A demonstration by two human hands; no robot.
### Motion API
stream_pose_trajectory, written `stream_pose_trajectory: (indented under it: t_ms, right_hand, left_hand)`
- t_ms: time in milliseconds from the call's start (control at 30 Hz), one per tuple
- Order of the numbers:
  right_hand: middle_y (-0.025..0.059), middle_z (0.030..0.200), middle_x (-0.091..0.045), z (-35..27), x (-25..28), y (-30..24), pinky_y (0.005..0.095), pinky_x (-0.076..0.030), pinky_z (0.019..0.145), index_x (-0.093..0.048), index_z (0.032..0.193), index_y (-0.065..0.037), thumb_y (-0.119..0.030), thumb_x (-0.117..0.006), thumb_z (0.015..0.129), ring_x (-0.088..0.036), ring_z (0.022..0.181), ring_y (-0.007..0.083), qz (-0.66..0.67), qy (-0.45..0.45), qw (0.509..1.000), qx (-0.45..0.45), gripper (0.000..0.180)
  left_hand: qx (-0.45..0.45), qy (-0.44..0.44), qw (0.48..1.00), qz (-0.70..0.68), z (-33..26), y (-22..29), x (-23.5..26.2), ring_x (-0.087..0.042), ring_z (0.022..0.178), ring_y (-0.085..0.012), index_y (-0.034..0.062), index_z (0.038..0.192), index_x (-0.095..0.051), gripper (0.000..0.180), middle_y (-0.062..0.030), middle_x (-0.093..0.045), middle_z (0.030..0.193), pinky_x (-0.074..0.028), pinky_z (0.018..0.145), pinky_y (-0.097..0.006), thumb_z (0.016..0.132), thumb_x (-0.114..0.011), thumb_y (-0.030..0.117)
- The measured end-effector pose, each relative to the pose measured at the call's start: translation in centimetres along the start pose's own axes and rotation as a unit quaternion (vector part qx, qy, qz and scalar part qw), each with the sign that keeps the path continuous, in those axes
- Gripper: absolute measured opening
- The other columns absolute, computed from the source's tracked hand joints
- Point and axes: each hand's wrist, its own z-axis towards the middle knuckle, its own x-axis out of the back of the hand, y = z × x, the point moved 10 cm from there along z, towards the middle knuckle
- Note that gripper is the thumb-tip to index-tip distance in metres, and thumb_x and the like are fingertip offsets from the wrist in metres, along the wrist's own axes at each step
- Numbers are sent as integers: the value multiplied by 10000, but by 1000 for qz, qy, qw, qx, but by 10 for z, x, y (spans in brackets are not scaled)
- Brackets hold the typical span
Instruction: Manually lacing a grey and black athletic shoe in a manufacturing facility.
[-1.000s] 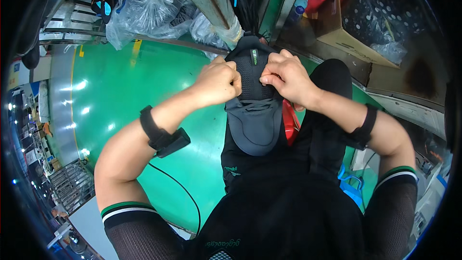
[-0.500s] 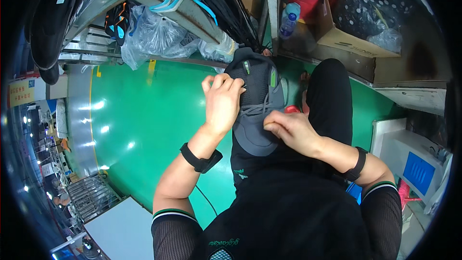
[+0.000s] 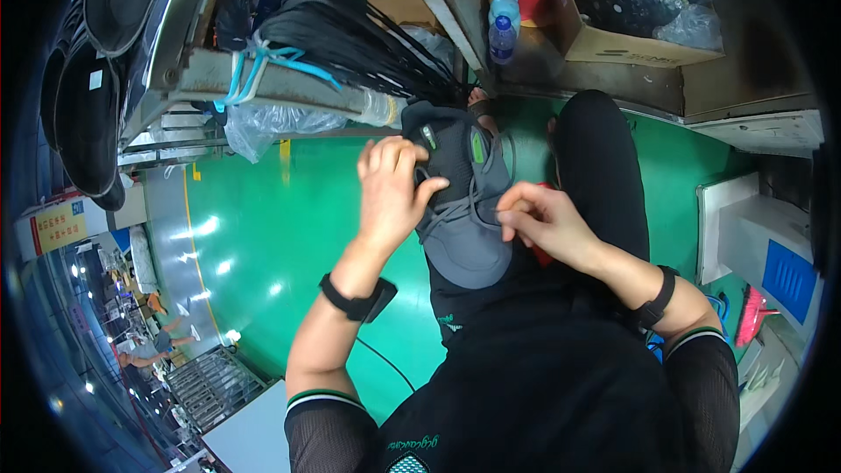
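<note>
- One grey shoe (image 3: 473, 258) lies between my two hands, toe toward the body, seemingly propped on the left thigh, its collar near the end of a metal rail (image 3: 302, 88).
- I have the left hand (image 3: 385, 193) at the shoe's left edge, beside the tongue (image 3: 451, 153). Its thumb stands apart from the curled fingers; I can't tell from here whether it touches the upper.
- My right hand (image 3: 556, 223) is at the other edge, beside the laces (image 3: 455, 210), thumb and forefinger near each other. I can't make out whether they meet or have a lace between them.
- Laces cross the tongue, with a loose loop standing out on the right side.
- I'd judge the step in hand to be lace work.
- To my mind, the next move calls for a sure pinch on the lace with the right, and the left steadying the edge so the shoe doesn't roll.
- I'd mind the black cords (image 3: 324, 31) hanging beyond the collar; a bottle (image 3: 502, 39) stands well apart.
</note>
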Motion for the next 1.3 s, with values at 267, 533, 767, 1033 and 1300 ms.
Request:
stream_pose_trajectory:
  t_ms: [267,533,767,1033,1300]
  right_hand:
    - [-12,697,-612,18,12,3,204,-395,611,-556,956,-24,-79,-557,937,-520,648,35,39,46,998,15,59]
    - [7,765,-644,30,26,1,210,-433,638,-574,928,-14,-64,-572,931,-546,693,35,-33,63,995,67,50]
    - [81,816,-554,46,7,-64,359,-472,607,-595,860,-40,-60,-645,798,-574,668,305,-268,122,905,307,82]
    - [105,783,-531,75,-41,-58,409,-472,595,-553,784,-48,-31,-618,768,-602,707,303,-508,12,793,336,69]
    - [151,816,-632,83,-30,-50,389,-498,645,-557,909,-9,10,-612,756,-648,749,310,-411,35,889,199,164]
  left_hand:
    - [-85,-59,990,93,1,36,-26,-533,973,-255,66,821,-586,124,-59,-541,887,-355,890,-465,724,-645,114]
    - [-69,-90,989,97,12,43,-19,-530,979,-243,96,860,-609,190,-51,-559,926,-352,867,-426,715,-708,170]
    - [56,-38,992,-108,21,-4,-30,-563,796,-232,52,780,-606,100,-53,-554,822,-428,728,-368,738,-697,55]
    - [226,72,918,-318,1,-49,-25,-513,743,-106,-4,844,-602,62,-25,-507,835,-441,711,-242,825,-661,3]
    - [104,98,985,-95,-44,-12,19,-395,1226,-379,90,936,-650,229,-116,-488,1225,-332,1023,-510,724,-736,100]
